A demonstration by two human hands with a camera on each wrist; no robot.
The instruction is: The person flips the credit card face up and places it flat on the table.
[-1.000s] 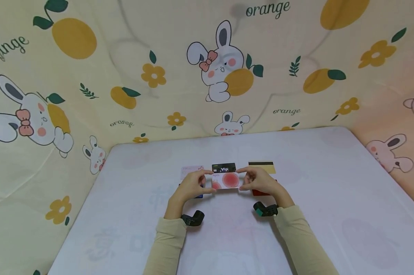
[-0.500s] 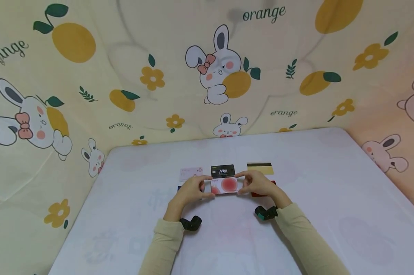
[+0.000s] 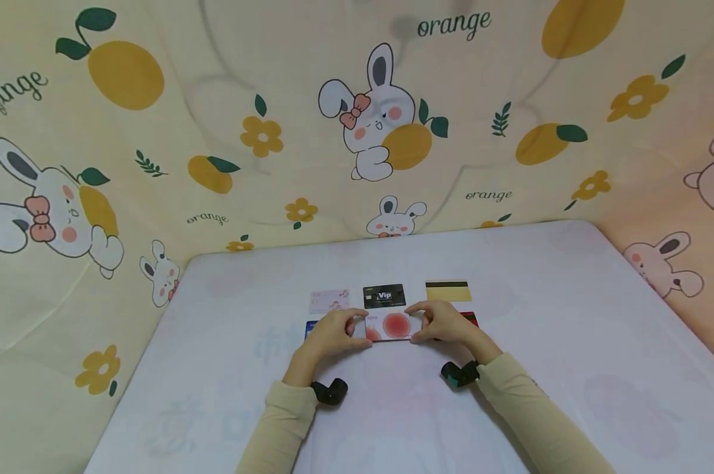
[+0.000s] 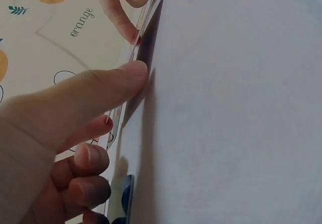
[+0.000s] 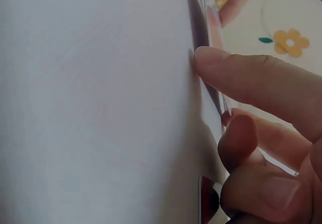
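A white card with a red circle (image 3: 392, 326) is held level between both hands in the head view. My left hand (image 3: 332, 332) pinches its left edge between thumb and index finger. At the opposite edge my right hand (image 3: 446, 322) grips it the same way. A dark shadow lies under the card in both wrist views, close over the table. In the left wrist view, the left thumb (image 4: 132, 73) is at its near corner; the right thumb (image 5: 214, 58) does likewise in the right wrist view. Directly behind it lies a black "Vip" card (image 3: 384, 297).
A pale pink card (image 3: 329, 300) lies behind the left hand and a gold card with a black stripe (image 3: 448, 291) behind the right. A blue card (image 3: 310, 326) and a red card (image 3: 471, 318) are partly covered by the hands. All lie on the white table (image 3: 392, 421).
Both hands have drawn the white card toward the front of the table and lowered it. The black card, earlier half covered by it, now shows whole.
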